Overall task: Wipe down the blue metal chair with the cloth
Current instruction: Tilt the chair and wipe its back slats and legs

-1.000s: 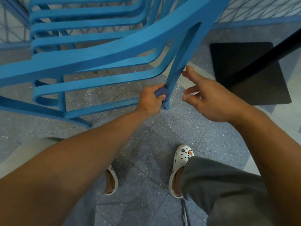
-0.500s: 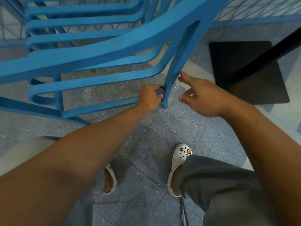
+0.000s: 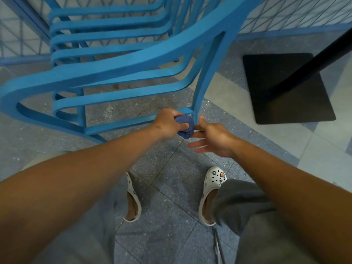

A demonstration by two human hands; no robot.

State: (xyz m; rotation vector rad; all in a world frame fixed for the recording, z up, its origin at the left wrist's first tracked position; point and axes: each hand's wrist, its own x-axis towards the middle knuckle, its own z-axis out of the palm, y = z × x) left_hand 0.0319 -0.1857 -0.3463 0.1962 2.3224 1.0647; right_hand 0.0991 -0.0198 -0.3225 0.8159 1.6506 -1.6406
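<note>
Now, the blue metal chair is filling the upper half of the view, its top and left side running off the frame, so its full shape is hard to read; its slats are crossing over one another and over more blue framing behind. One slim leg is coming down to the speckled floor tiles, and its foot is sitting hidden behind the cloth. That dark blue cloth is bunched into a ball, so most of its fabric is tucked out of sight. The left hand is curling tight around it, fingers wrapped over the wad, pressing it against the base of the leg where the low rail meets it. The right hand is hovering just beside the cloth on the other side of the leg, fingers spread and loose, gripping nothing; whether its fingertips are brushing the cloth, I cannot tell. Below, two white clogs are planted on the tiles, the left one half covered by the forearm. Off right, a black square base plate with a dark pole is standing well apart.
</note>
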